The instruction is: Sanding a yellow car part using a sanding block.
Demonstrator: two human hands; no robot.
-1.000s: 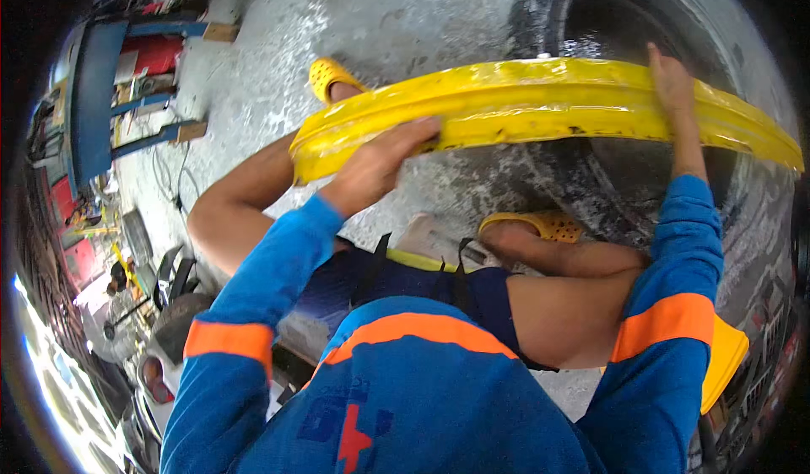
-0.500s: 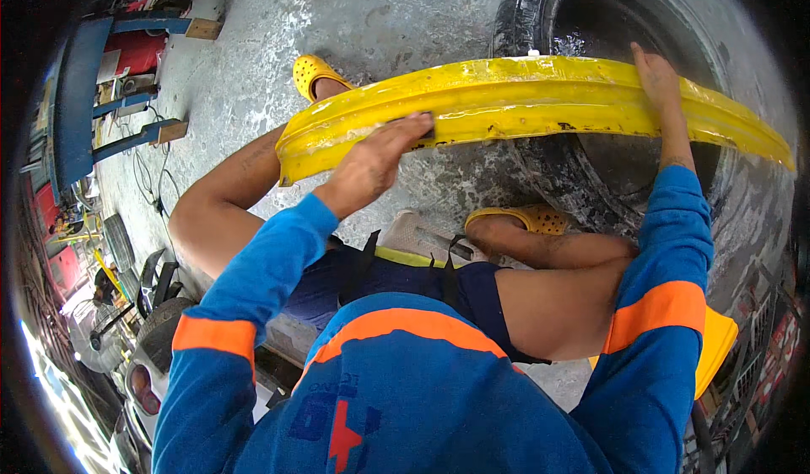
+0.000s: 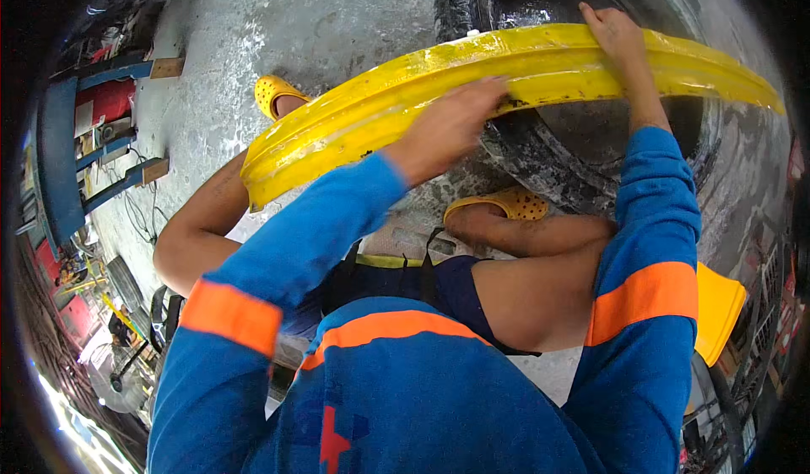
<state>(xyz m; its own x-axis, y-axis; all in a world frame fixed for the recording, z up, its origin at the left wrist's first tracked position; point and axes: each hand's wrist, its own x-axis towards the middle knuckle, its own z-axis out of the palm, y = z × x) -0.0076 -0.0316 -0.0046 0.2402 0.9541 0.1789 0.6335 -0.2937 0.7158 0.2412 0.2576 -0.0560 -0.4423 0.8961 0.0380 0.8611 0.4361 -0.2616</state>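
A long, curved yellow panel (image 3: pixel 380 94), wet and shiny with whitish streaks and chipped dark spots along its near edge, lies across in front of me. My left hand (image 3: pixel 451 128), smeared by motion, presses on the panel's near face around its middle, fingers together. A small dark pad (image 3: pixel 509 101) shows only partly at its fingertips. Farther right, my right hand (image 3: pixel 620 40) grips the panel over its far edge, with the thumb side up. Under the panel's right half lies a large black tire (image 3: pixel 540 158), wet on its sidewall.
My bent legs and yellow clogs (image 3: pixel 506 204) are close below the panel. A blue metal frame (image 3: pixel 59 145) with wood-tipped arms stands at left on the stained concrete floor (image 3: pixel 337 18). Cables and loose parts lie beyond it. A yellow plastic piece (image 3: pixel 717 314) is beside my right elbow.
My left hand has slid right along the panel, from its left part toward the middle. The right hand keeps its hold. The whole view has shifted somewhat.
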